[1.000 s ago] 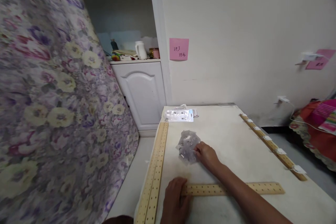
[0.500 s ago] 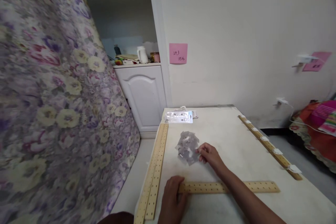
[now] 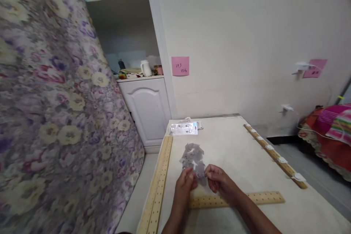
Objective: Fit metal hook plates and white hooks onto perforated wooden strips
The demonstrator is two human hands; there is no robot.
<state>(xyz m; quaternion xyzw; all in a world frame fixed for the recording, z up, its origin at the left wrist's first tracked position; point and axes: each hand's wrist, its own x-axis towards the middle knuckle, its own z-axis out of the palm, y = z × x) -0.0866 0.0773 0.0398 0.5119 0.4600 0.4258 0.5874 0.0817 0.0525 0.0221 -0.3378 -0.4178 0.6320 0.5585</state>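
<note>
A loose pile of small grey see-through plastic bags (image 3: 192, 152) lies on the white table (image 3: 225, 146). My right hand (image 3: 218, 180) is closed in a pinch at the right of the pile's near end, on the edge of a small plastic bag (image 3: 201, 174). Facing it from the left, my left hand (image 3: 185, 181) has its fingers curled together close to the same bag; what is between them is hidden. Beneath my wrists, a pale wooden strip with rows of holes (image 3: 263, 197) lies crosswise.
Two more perforated wooden strips (image 3: 159, 186) run along the table's left edge. A wooden rail with several white clips (image 3: 285, 169) lines the right edge. Clear packaging (image 3: 183, 128) lies at the far left corner. A floral curtain (image 3: 68, 117) hangs at left.
My left hand has left the end of the crosswise wooden strip and come up beside my right hand at the pile. The camera view has tilted upward slightly.
</note>
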